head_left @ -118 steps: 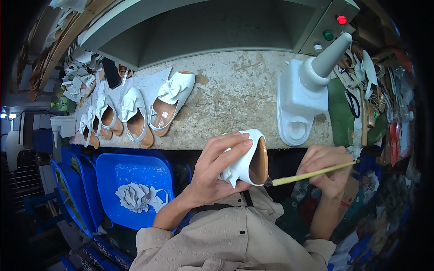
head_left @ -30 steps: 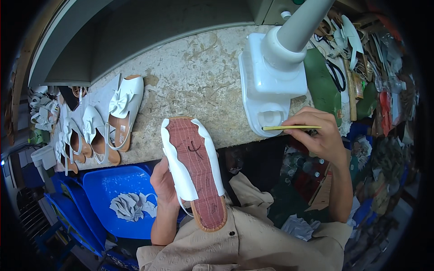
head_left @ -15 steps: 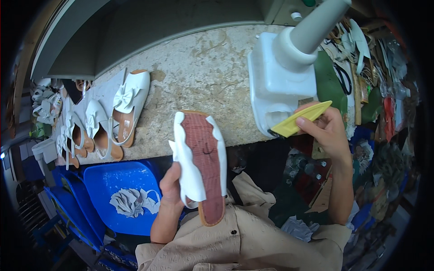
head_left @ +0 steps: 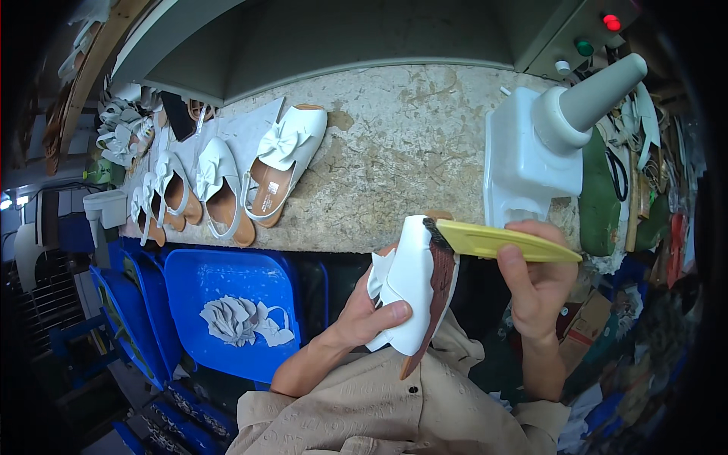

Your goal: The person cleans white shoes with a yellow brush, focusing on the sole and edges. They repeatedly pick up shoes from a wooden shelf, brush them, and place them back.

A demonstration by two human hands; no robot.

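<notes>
My left hand [head_left: 360,317] grips a white sandal [head_left: 412,280] with a bow, tilted on its side so part of the reddish underside shows. In my right hand [head_left: 540,292] is a yellow-handled brush [head_left: 493,243]. Its dark bristles touch the sandal's underside near the toe end. Beyond my right hand, a white plastic container [head_left: 531,148] with a grey conical top stands on the worn bench [head_left: 394,152]. Several similar white bow sandals [head_left: 284,155] with tan insoles lie in a row at the bench's left.
A blue plastic chair [head_left: 227,262] at the left carries a bundle of white pieces [head_left: 243,320]. Behind the bench top rises a grey hood [head_left: 379,38]. A panel with a lit red light [head_left: 611,23] is at the upper right, above clutter along the right side.
My right hand has brought the brush from the container leftward onto the sandal. My left hand has moved right and turned the sandal sideways. The view has shifted left.
</notes>
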